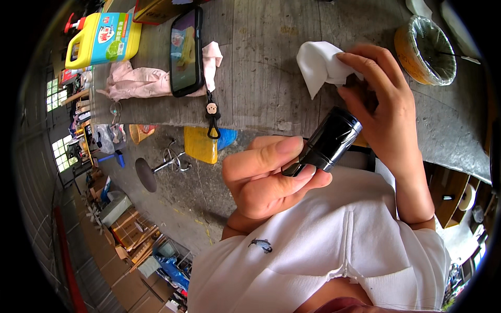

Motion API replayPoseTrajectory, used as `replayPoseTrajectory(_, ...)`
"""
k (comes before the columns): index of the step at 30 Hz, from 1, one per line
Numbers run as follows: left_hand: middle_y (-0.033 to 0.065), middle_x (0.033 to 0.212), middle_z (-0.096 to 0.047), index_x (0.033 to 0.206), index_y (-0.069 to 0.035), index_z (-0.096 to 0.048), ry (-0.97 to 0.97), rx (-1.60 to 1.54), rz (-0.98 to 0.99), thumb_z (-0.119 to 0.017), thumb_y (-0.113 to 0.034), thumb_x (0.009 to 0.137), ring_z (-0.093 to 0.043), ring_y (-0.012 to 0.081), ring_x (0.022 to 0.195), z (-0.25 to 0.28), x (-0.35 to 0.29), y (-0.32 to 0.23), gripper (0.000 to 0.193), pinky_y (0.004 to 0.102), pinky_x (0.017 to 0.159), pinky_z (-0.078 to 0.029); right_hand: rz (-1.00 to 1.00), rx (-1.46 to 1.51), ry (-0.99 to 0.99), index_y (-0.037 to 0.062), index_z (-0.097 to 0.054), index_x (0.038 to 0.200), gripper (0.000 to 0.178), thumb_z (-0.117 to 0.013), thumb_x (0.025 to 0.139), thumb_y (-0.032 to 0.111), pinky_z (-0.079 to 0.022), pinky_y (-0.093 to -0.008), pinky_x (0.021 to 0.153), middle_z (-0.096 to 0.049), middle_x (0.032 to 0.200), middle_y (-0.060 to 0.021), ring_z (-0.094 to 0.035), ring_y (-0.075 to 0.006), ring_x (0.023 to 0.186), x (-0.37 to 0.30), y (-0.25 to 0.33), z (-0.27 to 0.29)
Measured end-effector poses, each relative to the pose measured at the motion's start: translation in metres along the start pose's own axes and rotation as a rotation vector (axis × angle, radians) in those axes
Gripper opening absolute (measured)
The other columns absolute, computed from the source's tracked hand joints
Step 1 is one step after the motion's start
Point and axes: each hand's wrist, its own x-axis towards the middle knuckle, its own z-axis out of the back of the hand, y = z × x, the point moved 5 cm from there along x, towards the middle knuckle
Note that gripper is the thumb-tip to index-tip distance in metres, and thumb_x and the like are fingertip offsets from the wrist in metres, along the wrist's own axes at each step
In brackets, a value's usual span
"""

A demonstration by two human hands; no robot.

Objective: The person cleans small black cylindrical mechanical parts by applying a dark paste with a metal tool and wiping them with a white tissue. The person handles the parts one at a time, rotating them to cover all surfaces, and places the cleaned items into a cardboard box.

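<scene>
My left hand (269,175) pinches a short, glossy black cylinder (336,136) by its narrower end, between thumb and fingers. Its wide end points up and to the right; what exactly it is I cannot tell. Beyond it, my right hand (385,88) grips a white cloth (324,65) between thumb and fingertips. The loose part of the cloth hangs off to the left of those fingers, over the grey wooden table (266,68). Cloth and cylinder are apart from each other.
A phone (186,55) with a strap lies on a pink cloth (141,81). At the far left stands a yellow pump jug (107,40). A yellow tub lined with clear plastic (412,55) sits right of my right hand. A round stool (146,174) is on the floor.
</scene>
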Motion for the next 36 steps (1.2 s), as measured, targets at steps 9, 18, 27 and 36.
replayPoseTrajectory(9, 0.0167, 0.114, -0.046, 0.097, -0.003, -0.052, 0.036, 0.03, -0.007, -0.073, 0.02, 0.063, -0.06, 0.0244, 0.09, -0.001, 0.003, -0.004, 0.046, 0.0255, 0.065, -0.06, 0.167, 0.161, -0.04, 0.0006, -0.051, 0.085, 0.016, -0.062, 0.074, -0.006, -0.045, -0.0351, 0.088, -0.058, 0.116, -0.0145, -0.057, -0.025, 0.103, 0.001, 0.005, 0.011)
replayPoseTrajectory(18, 0.0191, 0.115, -0.046, 0.098, 0.002, -0.051, 0.032, 0.039, 0.015, -0.068, 0.022, 0.067, -0.059, 0.0234, 0.09, -0.01, 0.007, -0.004, 0.042, 0.0274, 0.068, -0.061, 0.482, 0.235, -0.047, -0.0005, -0.062, 0.097, 0.023, -0.068, 0.075, 0.001, -0.047, -0.0294, 0.062, -0.055, 0.093, -0.0157, -0.057, -0.0211, 0.076, -0.017, 0.048, 0.036)
replayPoseTrajectory(27, 0.0203, 0.11, -0.052, 0.092, 0.002, -0.055, -0.07, 0.149, -0.124, -0.071, 0.017, 0.068, -0.061, 0.0248, 0.084, -0.01, 0.001, 0.002, 0.033, 0.0271, 0.068, -0.058, 0.506, 0.293, -0.085, -0.0019, -0.068, 0.102, 0.04, -0.064, 0.064, -0.012, -0.048, -0.0258, 0.061, -0.054, 0.097, -0.0152, -0.057, -0.0205, 0.076, -0.031, 0.055, 0.015)
replayPoseTrajectory(36, 0.018, 0.106, -0.054, 0.09, -0.001, -0.057, -0.102, 0.161, -0.102, -0.077, 0.01, 0.068, -0.063, 0.0241, 0.079, -0.007, -0.003, 0.006, 0.032, 0.0281, 0.063, -0.055, 0.474, 0.319, -0.106, -0.0005, -0.068, 0.107, 0.042, -0.065, 0.066, -0.009, -0.046, -0.027, 0.06, -0.053, 0.096, -0.0143, -0.055, -0.0201, 0.076, -0.033, 0.054, 0.009)
